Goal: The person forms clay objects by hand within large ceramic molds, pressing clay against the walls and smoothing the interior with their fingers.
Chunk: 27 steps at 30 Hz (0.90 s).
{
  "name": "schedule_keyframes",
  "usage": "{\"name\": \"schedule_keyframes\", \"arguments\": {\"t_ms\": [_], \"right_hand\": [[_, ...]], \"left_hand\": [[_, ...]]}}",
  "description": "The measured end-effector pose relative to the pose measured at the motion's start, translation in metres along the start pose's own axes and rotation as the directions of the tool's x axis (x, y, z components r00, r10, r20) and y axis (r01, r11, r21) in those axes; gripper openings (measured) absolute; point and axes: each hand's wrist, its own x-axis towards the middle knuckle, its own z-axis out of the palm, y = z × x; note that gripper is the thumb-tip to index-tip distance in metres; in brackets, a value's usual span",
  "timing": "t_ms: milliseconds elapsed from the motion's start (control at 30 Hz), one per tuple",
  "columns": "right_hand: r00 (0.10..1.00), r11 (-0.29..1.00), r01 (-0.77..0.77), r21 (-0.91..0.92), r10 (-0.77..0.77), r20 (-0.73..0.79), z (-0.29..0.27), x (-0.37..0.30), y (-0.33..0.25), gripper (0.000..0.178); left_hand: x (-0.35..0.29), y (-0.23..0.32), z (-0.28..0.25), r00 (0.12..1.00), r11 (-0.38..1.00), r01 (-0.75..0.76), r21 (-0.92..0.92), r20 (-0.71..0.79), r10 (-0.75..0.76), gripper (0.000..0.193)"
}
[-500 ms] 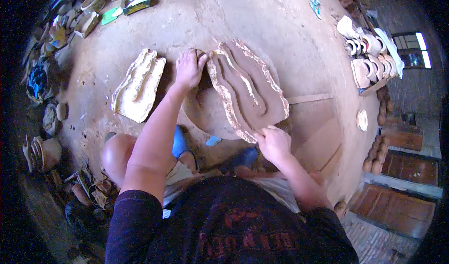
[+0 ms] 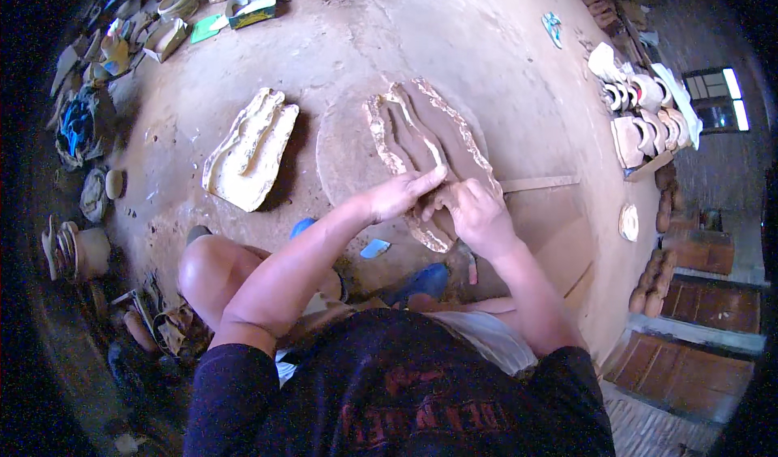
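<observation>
A plaster mould (image 2: 384,137) with a ragged cream rim lies before me, its long hollows lined with smooth grey-brown clay (image 2: 447,129). Over its near half, my left hand (image 2: 403,195) has its thumb lying across the middle ridge and its other fingers curled under. Close beside it, my right hand (image 2: 478,214) is closed, fingertips bent together and meeting the left. Whatever is between the fingers is hidden. To the left sits a second, unlined cream mould (image 2: 253,153) with a curving channel, apart from both hands.
A round board (image 2: 336,145) lies under the lined mould, with a flat wooden strip (image 2: 539,183) to its right. Near my feet is a small blue piece (image 2: 375,249). Stacked moulds (image 2: 644,129) stand at the right, and a box (image 2: 251,7) at the far left.
My left hand has moved right, from the gap between the moulds onto the lined one. My right hand has shifted up from the mould's near end to meet it.
</observation>
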Motion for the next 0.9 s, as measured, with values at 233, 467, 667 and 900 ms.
{"name": "schedule_keyframes", "arguments": {"t_ms": [233,467,667,900], "right_hand": [[0.856,0.647,-0.446,0.618,0.509,0.085,-0.002,0.022,-0.028,0.026],[0.897,0.839,-0.423,0.342,0.442,0.024,0.012,0.057,0.004,0.02],[0.957,0.946,-0.279,0.165,0.258,0.134,0.039,0.098,0.031,0.025],[0.917,0.992,-0.121,-0.04,0.127,0.377,0.061,0.144,0.033,0.026]], "left_hand": [[0.012,-0.018,-0.015,0.992,0.992,-0.119,0.038,-0.025,0.12,0.048],[0.031,-0.034,-0.069,0.62,0.944,-0.197,0.263,-0.712,0.328,0.044],[0.021,-0.066,-0.111,0.472,0.48,0.229,0.847,-0.528,0.706,0.041],[0.022,-0.07,-0.102,0.57,0.433,0.333,0.838,-0.544,0.616,0.041]]}}
